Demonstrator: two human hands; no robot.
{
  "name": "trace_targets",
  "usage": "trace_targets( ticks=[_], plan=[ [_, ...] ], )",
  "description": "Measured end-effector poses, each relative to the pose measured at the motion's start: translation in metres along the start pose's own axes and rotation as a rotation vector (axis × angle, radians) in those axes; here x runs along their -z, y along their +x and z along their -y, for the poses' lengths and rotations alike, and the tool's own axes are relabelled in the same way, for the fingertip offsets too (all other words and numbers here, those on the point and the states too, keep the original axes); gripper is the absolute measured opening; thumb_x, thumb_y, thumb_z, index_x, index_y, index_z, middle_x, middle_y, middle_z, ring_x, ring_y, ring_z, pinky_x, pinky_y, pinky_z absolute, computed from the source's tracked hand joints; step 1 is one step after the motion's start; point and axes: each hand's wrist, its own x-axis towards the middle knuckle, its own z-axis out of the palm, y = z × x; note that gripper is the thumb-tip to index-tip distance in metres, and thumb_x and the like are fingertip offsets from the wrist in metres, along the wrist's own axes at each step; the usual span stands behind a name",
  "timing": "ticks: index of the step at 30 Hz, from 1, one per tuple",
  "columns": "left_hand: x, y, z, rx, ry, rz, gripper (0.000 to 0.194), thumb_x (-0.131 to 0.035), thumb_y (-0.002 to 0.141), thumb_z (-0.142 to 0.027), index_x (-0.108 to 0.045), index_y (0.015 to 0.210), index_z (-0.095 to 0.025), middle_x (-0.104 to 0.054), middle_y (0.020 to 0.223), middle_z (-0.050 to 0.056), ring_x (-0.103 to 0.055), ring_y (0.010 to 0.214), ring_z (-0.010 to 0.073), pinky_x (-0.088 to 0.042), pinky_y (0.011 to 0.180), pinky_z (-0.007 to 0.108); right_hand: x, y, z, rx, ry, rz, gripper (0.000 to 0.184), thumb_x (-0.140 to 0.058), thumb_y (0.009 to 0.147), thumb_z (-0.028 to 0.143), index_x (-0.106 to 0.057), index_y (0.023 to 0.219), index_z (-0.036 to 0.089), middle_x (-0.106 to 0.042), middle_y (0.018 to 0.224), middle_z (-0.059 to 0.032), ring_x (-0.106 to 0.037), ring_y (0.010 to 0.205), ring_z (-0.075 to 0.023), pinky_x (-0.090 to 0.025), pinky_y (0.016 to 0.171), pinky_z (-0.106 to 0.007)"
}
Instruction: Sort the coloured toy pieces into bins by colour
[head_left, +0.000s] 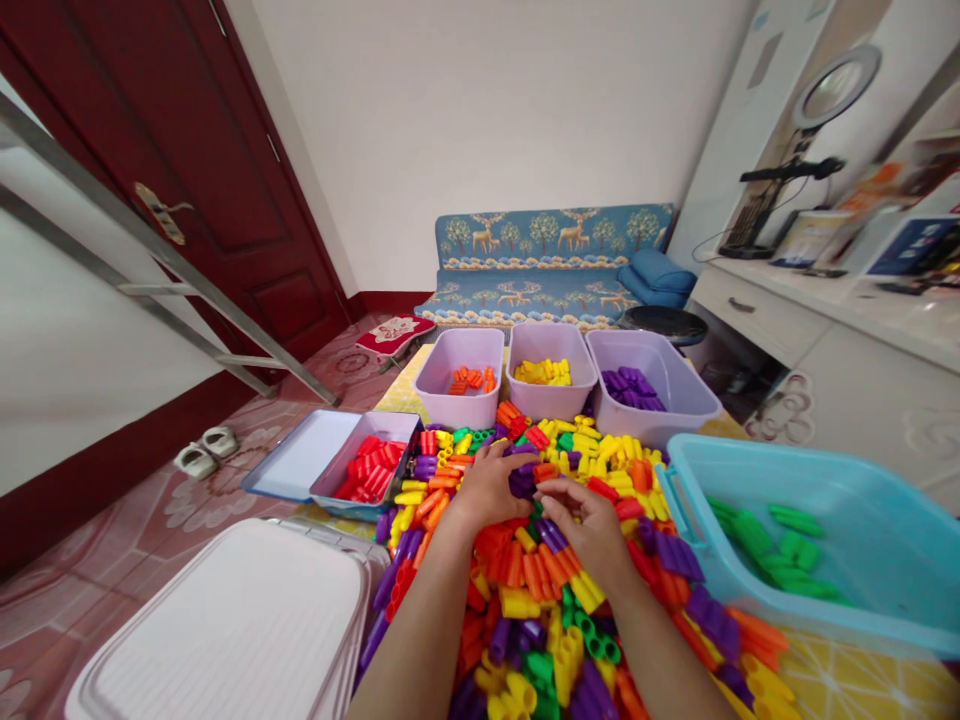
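I am curving my left hand (491,487), fingers apart, around purple pieces (523,482) on the mixed heap (541,572), seemingly steadying them; my right hand (591,522) is bending nearby, its grip unclear.

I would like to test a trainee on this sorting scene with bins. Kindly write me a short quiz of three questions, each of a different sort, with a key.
1. True or false: the left hand and the right hand are both over the pile.
2. Which colour are the pieces in the middle lilac bin? A) green B) yellow C) purple
3. Fill in: the blue bin, to the right of the pile, holds ___ pieces.

Key: 1 true; 2 B; 3 green.
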Motion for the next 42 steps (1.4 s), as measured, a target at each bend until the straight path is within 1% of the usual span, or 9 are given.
trace_targets(
  ticks=[5, 9, 12, 15, 18, 20, 26, 38, 42],
  plan=[
    [-0.005, 0.004, -0.002, -0.016, -0.034, -0.156, 0.050, -0.074, 0.057, -0.020, -0.074, 0.107, -0.026, -0.063, 0.107, 0.011, -0.054, 0.106, 0.0337, -0.042, 0.095, 0.045, 0.000, 0.001, 0.003, 0.004, 0.009, -0.016, 0.020, -0.064, 0.081, 0.039, -0.069, 0.089, 0.022, -0.071, 0.084, -0.0063, -0.066, 0.072, -0.0210, -0.053, 0.067, -0.035],
    [-0.006, 0.002, -0.004, -0.043, -0.375, -0.241, 0.035, -0.065, 0.065, -0.011, -0.076, 0.096, -0.022, -0.071, 0.094, 0.008, -0.061, 0.091, 0.0248, -0.047, 0.088, 0.038, 0.000, 0.001, 0.000, -0.015, 0.031, -0.028, 0.023, -0.065, 0.080, 0.041, -0.068, 0.092, 0.022, -0.071, 0.086, -0.0062, -0.066, 0.071, -0.0211, -0.054, 0.067, -0.035],
    [-0.003, -0.006, -0.008, 0.022, -0.727, -0.210, 0.031, -0.066, 0.071, -0.020, -0.075, 0.100, -0.018, -0.072, 0.093, 0.007, -0.064, 0.081, 0.0212, -0.050, 0.078, 0.033, 0.001, 0.001, -0.003, -0.025, 0.033, -0.082, 0.026, -0.064, 0.081, 0.043, -0.066, 0.097, 0.022, -0.071, 0.094, -0.0069, -0.066, 0.074, -0.0207, -0.054, 0.069, -0.034],
    [0.000, -0.015, -0.011, 0.104, -0.886, -0.104, 0.037, -0.072, 0.070, -0.031, -0.074, 0.103, -0.016, -0.071, 0.089, 0.007, -0.062, 0.069, 0.0170, -0.050, 0.066, 0.028, 0.001, 0.001, -0.006, -0.021, 0.090, -0.117, 0.037, -0.066, 0.080, 0.044, -0.062, 0.109, 0.021, -0.070, 0.095, -0.0063, -0.066, 0.079, -0.0212, -0.055, 0.071, -0.034],
    [0.000, -0.019, -0.011, 0.065, -0.902, -0.048, 0.038, -0.076, 0.068, -0.035, -0.074, 0.101, -0.016, -0.071, 0.092, 0.007, -0.063, 0.076, 0.0178, -0.048, 0.072, 0.027, 0.000, 0.001, -0.005, -0.022, 0.197, -0.080, 0.058, -0.070, 0.077, 0.043, -0.052, 0.128, 0.023, -0.070, 0.104, -0.0067, -0.067, 0.090, -0.0229, -0.055, 0.077, -0.035],
    [-0.001, -0.019, -0.011, -0.001, -0.864, -0.025, 0.034, -0.076, 0.070, -0.034, -0.075, 0.099, -0.016, -0.071, 0.095, 0.007, -0.063, 0.085, 0.0195, -0.047, 0.079, 0.027, -0.002, 0.001, -0.001, -0.027, 0.251, -0.064, 0.062, -0.072, 0.076, 0.043, -0.050, 0.131, 0.023, -0.069, 0.112, -0.0077, -0.066, 0.098, -0.0241, -0.055, 0.083, -0.037],
    [-0.004, -0.019, -0.013, -0.027, -0.756, -0.014, 0.024, -0.072, 0.071, -0.029, -0.075, 0.092, -0.016, -0.069, 0.086, 0.005, -0.059, 0.078, 0.0179, -0.046, 0.072, 0.025, -0.002, 0.000, 0.008, -0.051, 0.329, -0.120, 0.037, -0.070, 0.078, 0.044, -0.064, 0.108, 0.023, -0.071, 0.110, -0.0068, -0.066, 0.105, -0.0260, -0.054, 0.090, -0.040],
    [-0.006, -0.020, -0.011, -0.026, -0.733, -0.006, 0.023, -0.071, 0.072, -0.026, -0.075, 0.092, -0.016, -0.068, 0.085, 0.004, -0.057, 0.078, 0.0167, -0.045, 0.070, 0.024, 0.001, 0.002, 0.001, -0.044, 0.237, -0.118, 0.037, -0.070, 0.077, 0.044, -0.066, 0.106, 0.021, -0.072, 0.108, -0.0076, -0.067, 0.100, -0.0267, -0.055, 0.088, -0.040],
    [-0.007, -0.019, -0.010, 0.000, -0.841, -0.013, 0.026, -0.075, 0.070, -0.030, -0.075, 0.092, -0.016, -0.069, 0.087, 0.005, -0.060, 0.079, 0.0169, -0.047, 0.074, 0.025, 0.002, 0.001, 0.001, -0.051, 0.201, -0.144, 0.038, -0.069, 0.077, 0.046, -0.067, 0.105, 0.020, -0.073, 0.100, -0.0069, -0.068, 0.088, -0.0244, -0.057, 0.080, -0.038]
  ],
)
